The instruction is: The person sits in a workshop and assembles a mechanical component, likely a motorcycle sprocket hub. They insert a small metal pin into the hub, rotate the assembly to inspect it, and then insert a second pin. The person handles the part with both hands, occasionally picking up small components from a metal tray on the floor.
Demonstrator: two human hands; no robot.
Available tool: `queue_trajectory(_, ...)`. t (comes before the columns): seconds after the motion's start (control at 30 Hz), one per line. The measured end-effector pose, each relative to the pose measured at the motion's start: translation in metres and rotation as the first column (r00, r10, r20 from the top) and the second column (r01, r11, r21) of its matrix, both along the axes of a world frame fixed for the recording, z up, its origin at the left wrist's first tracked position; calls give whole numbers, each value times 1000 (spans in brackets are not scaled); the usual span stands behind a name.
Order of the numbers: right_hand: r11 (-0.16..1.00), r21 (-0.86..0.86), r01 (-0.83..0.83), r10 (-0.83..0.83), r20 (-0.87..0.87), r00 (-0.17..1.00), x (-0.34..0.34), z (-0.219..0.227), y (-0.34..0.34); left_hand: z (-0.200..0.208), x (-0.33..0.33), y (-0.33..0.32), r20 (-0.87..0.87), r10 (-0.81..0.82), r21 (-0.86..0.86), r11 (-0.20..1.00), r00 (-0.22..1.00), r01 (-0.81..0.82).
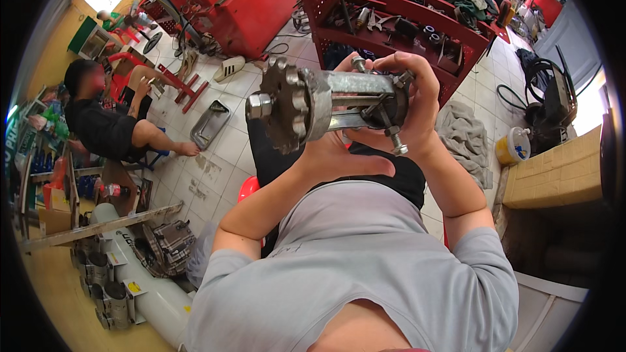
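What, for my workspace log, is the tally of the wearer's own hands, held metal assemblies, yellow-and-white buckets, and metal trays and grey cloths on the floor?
Hands: 2 (left hand, right hand)
Metal assembly: 1
Yellow-and-white bucket: 1
Metal tray: 1
Grey cloth: 1
Total: 6

We record a light grey T-shirt (352, 254): short loose sleeves (484, 254), rounded-V neckline (362, 299), small dark mark (285, 249) on its front left. Below, we see black legwear (264, 156).
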State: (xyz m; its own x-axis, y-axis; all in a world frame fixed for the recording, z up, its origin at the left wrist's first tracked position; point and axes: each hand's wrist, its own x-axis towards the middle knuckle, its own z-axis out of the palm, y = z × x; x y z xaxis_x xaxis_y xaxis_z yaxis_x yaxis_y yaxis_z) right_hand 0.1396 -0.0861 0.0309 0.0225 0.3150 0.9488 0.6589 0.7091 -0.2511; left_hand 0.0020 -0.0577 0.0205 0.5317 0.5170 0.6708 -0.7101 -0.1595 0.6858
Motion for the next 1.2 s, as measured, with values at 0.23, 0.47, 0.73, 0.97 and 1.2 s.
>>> queue_trajectory(0.23,991,-15,-129,125,-165,978,-12,-19,7,-7,0,3,92,121,87,988,988,-129)
queue_trajectory(0.47,991,-115,-64,46,-157,987,-22,-19,3,-11,-4,7,18,303,133,944,953,-302)
queue_trajectory(0.73,990,-139,-34,6,-195,981,-26,-26,3,-10,-8,12,-52,330,162,934,943,-318)
queue_trajectory(0.97,998,-67,18,-23,-75,997,-22,-20,9,0,-12,18,-67,319,152,940,946,-306)
queue_trajectory(1.2,974,-159,-161,126,-209,970,-25,-29,8,16,-25,30,-211,346,290,915,914,-280)
